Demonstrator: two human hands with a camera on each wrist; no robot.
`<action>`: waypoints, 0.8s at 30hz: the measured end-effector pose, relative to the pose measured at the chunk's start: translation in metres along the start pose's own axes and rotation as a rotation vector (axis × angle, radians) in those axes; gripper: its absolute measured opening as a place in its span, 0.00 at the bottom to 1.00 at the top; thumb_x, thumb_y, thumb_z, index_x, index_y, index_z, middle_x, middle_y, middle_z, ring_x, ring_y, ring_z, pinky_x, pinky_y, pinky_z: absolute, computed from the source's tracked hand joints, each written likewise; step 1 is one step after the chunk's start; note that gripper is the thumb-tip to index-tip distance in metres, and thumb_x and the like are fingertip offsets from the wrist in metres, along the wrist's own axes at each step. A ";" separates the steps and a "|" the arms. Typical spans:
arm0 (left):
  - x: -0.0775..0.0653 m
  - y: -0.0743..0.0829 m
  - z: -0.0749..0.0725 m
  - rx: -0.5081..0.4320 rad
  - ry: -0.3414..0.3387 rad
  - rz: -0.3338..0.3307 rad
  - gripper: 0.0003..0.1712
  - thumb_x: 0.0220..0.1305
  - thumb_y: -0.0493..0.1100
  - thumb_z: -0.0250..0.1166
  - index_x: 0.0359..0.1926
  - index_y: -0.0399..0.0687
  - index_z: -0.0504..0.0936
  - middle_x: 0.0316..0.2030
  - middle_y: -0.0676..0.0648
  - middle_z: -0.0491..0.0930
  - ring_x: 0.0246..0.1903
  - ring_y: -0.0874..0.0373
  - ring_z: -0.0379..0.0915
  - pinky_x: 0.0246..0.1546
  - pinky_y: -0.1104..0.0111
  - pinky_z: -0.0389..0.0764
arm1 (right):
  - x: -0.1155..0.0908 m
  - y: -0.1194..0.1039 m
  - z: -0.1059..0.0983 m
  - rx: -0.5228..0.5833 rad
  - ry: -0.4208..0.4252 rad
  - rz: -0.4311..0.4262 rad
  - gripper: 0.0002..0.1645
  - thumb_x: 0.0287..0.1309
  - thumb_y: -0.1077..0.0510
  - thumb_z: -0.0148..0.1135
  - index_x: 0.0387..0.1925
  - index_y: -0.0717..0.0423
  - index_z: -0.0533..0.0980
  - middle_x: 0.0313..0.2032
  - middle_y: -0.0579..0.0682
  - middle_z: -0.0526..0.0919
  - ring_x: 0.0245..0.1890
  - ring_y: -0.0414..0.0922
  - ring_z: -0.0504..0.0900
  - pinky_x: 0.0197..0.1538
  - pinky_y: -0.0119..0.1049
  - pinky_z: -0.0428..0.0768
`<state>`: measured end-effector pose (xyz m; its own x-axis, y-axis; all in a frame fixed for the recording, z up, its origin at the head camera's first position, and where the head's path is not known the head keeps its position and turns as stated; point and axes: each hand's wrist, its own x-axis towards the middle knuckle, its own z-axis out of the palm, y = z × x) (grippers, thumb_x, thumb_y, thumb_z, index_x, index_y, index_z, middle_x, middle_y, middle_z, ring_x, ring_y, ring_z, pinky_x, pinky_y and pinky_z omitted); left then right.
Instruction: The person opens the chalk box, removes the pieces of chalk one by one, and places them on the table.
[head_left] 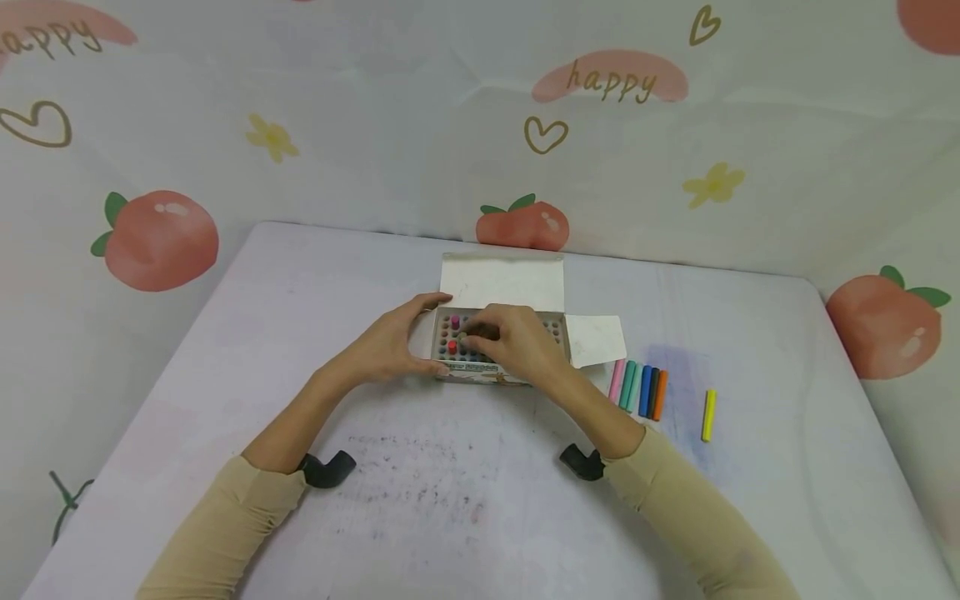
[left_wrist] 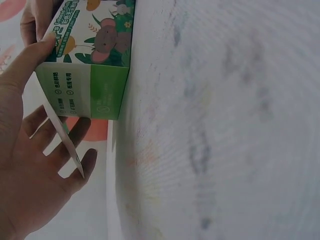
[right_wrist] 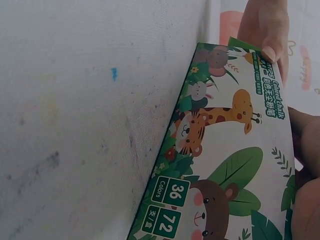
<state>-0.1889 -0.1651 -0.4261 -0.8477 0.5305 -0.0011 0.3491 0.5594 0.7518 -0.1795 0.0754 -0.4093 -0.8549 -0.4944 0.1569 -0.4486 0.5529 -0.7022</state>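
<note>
- We see a wide pale lilac tabletop [head_left: 420, 500], smudged with faint chalk marks, set against a white backdrop cloth [head_left: 375, 125] printed with peaches, hearts and the word "happy".
- An open cardboard chalk box [head_left: 450, 371], printed with green jungle animals on its front, stands at the table's centre. Its white lid flap [head_left: 510, 282] stands up at 12 o'clock, and a second white flap [head_left: 596, 340] folds out at 3 o'clock.
- Our left hand [head_left: 390, 343] cups the box's left end from 9 o'clock, thumb on the front edge and fingers curved round the far corner, so it holds the box.
- Our right hand [head_left: 517, 342] lies over the open top, fingers curled down among the chalk ends. We cannot tell whether it actually pinches a stick.
- Inside, a raised pink chalk stick [head_left: 455, 321] and a red chalk stick [head_left: 452, 345] stand above the other ends.
- At 4 o'clock of the box, well clear of our hands, a row of loose chalk sticks [head_left: 639, 388] lies side by side: pink, two teal, blue, black, orange.
- A single yellow chalk stick [head_left: 708, 415] lies apart, further toward 3 o'clock.
</note>
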 end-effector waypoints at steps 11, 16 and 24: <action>0.002 -0.002 0.000 0.001 0.006 0.004 0.61 0.43 0.55 0.82 0.75 0.57 0.57 0.68 0.47 0.66 0.64 0.51 0.64 0.62 0.49 0.66 | -0.002 -0.001 0.000 0.020 0.061 -0.051 0.10 0.61 0.59 0.69 0.44 0.54 0.85 0.38 0.44 0.86 0.32 0.38 0.80 0.36 0.32 0.79; 0.002 -0.002 0.001 -0.001 0.005 0.006 0.62 0.43 0.55 0.83 0.75 0.57 0.57 0.67 0.47 0.67 0.63 0.51 0.64 0.62 0.49 0.66 | -0.002 -0.002 0.001 0.022 0.089 -0.067 0.09 0.62 0.59 0.68 0.44 0.54 0.84 0.39 0.44 0.86 0.33 0.38 0.82 0.38 0.32 0.80; 0.002 -0.004 0.001 0.006 0.011 0.003 0.62 0.43 0.56 0.83 0.75 0.56 0.57 0.67 0.46 0.67 0.64 0.50 0.64 0.63 0.48 0.65 | -0.004 -0.009 -0.004 0.080 0.158 -0.061 0.09 0.61 0.58 0.69 0.43 0.53 0.85 0.35 0.44 0.87 0.30 0.37 0.82 0.33 0.33 0.80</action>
<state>-0.1916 -0.1653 -0.4299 -0.8510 0.5252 0.0078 0.3536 0.5619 0.7478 -0.1733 0.0751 -0.4004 -0.8600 -0.4103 0.3035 -0.4839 0.4667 -0.7403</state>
